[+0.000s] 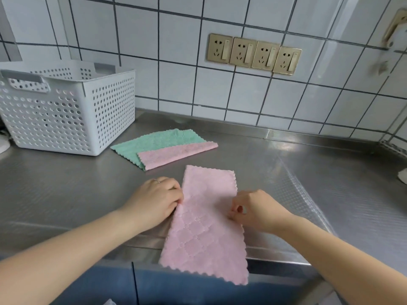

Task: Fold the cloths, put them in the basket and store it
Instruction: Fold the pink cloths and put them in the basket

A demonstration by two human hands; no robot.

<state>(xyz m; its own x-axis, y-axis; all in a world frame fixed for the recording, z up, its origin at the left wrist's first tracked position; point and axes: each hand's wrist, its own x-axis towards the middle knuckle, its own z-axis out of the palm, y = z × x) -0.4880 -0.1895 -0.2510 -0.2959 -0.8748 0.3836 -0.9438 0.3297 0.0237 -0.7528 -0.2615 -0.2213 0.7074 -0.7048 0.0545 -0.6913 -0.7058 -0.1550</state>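
Observation:
A pink quilted cloth, folded into a long strip, lies on the steel counter with its near end hanging over the front edge. My left hand pinches the strip's left edge about halfway along. My right hand pinches the right edge opposite. Behind it lies a second cloth, green on one face and pink on the other, partly folded so both colours show. A white perforated basket stands at the back left; I cannot see what is inside.
A tiled wall with a row of gold sockets rises behind the counter. A white object peeks in at the right edge. Blue cabinet fronts run below the counter's front edge.

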